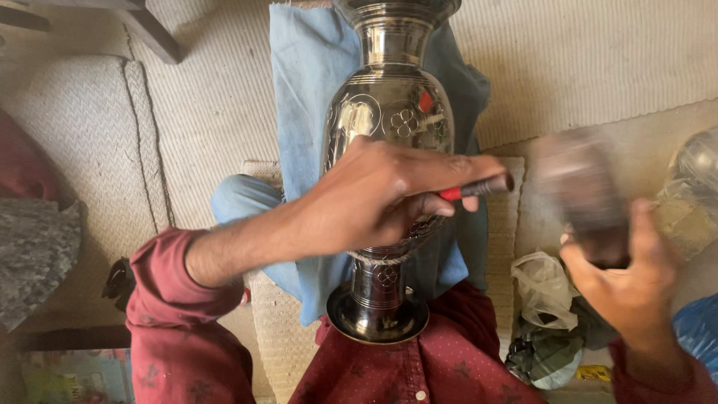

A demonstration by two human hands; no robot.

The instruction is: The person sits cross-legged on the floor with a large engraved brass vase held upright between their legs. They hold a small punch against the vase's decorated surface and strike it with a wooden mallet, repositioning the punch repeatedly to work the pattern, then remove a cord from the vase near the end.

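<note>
1. The engraved metal vase (389, 112) lies along the person's lap on a blue cloth (303, 82).
2. Right hand (632, 280) grips a blurred dark block (580, 198) — raised beside the vase.
3. Left hand (374, 198) pinches a red-banded engraving tool (479, 187) against the vase's belly.

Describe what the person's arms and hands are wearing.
Both arms are in a dark red shirt with a small pale pattern. The left sleeve is pushed up, leaving the forearm bare; the right cuff sits at the wrist. The left hand and right hand are bare: no gloves, rings or watch visible.
</note>
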